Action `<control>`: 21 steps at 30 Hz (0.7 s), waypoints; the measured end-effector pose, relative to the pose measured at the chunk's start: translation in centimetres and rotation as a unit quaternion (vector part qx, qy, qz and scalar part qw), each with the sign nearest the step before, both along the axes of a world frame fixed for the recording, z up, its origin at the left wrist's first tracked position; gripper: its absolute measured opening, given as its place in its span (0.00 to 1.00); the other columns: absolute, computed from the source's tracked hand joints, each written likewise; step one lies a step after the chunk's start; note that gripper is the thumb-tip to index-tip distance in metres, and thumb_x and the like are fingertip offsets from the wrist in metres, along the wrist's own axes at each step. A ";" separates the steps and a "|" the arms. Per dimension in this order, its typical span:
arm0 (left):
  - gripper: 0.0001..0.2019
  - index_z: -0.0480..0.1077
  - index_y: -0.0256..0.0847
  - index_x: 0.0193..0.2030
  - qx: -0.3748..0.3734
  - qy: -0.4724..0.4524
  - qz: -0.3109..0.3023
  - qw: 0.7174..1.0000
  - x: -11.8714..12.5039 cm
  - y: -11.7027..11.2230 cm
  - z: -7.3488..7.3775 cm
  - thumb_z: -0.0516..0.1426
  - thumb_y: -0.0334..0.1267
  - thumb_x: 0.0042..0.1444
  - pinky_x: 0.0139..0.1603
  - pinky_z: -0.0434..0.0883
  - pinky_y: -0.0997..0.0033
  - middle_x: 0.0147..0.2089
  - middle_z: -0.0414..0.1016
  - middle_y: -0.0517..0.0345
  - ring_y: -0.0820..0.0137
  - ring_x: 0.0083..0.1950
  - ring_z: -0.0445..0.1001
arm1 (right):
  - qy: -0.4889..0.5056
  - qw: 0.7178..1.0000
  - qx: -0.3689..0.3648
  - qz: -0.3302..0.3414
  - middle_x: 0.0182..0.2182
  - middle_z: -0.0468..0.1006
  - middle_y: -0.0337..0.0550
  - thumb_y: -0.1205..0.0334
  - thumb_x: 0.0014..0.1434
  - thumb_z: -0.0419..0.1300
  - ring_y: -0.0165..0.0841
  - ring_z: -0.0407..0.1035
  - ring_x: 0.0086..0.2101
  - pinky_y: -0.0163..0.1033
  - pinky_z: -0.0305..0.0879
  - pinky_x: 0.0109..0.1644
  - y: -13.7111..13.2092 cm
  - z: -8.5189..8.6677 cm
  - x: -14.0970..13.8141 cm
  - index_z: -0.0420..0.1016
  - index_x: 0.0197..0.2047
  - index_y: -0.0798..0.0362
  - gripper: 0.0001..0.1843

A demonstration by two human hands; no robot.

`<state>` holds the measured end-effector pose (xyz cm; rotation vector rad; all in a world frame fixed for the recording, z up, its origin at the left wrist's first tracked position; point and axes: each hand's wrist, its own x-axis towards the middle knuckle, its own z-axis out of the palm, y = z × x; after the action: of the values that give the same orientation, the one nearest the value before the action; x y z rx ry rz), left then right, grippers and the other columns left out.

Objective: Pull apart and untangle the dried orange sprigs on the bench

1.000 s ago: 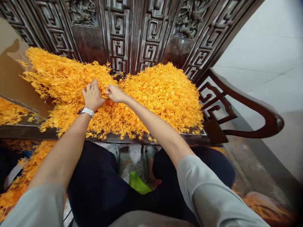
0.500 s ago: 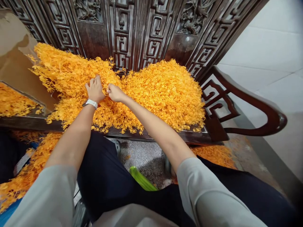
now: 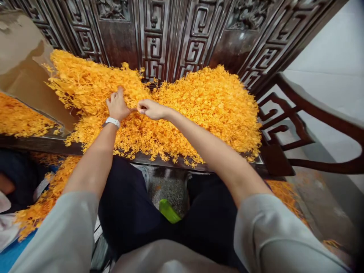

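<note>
both arms reach forward; left hand point(image 3: 117, 107) and right hand point(image 3: 152, 110) meet, fingers seemingly pinched closed.

A bright orange-yellow heap of fine branching sprigs point(image 3: 204, 110) lies under the left hand point(image 3: 118, 107) and right hand point(image 3: 152, 110). Beyond them, the dark brown carved wooden seat back point(image 3: 153, 38) shows squared key-fret patterns. A white wristband point(image 3: 113, 121) rings the left wrist.

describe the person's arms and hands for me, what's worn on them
Both forearms are bare below light grey sleeves, the left sleeve and the right sleeve. The left hand and right hand are ungloved, with no rings that I can make out. A white band, like a watch strap, circles the left wrist.
</note>
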<state>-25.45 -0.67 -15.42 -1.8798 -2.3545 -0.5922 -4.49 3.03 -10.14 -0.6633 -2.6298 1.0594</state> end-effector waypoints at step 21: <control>0.44 0.69 0.43 0.70 0.089 0.009 -0.037 0.995 3.7 0.6 3.2 0.60 0.74 0.58 0.70 0.55 0.29 0.79 0.63 0.41 0.32 0.76 0.58 | 0.425 0.867 -0.225 -0.128 0.35 0.72 0.37 0.43 0.55 0.79 0.28 0.65 0.31 0.37 0.73 0.36 -6.6 7.7 24.2 0.72 0.39 0.48 0.24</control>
<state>-21.75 -0.03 -12.24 -1.8909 -2.1491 -0.7621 19.68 -3.52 -2.42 -0.4485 -1.5130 1.4581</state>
